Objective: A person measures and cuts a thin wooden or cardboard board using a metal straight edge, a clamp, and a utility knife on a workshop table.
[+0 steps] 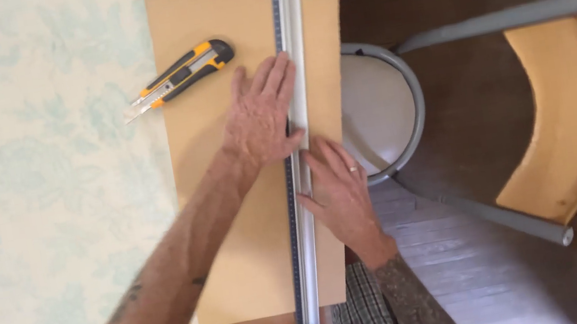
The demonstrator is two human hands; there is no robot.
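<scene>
Board (241,253) lies flat w/ a long metal ruler (299,145) running along its length, near the right edge. Left hand (263,116) is spread flat, fingers wide, pressing board just left of ruler, fingertips touching ruler's edge; holds nothing. Right hand (339,192) lies flat, open, on board strip right of ruler, thumb against ruler. Knife (180,75), yellow/black, rests on board's upper left corner, well apart from ruler, blade tip past the edge over the desk (40,184). Chair (511,121) stands right of board.
</scene>
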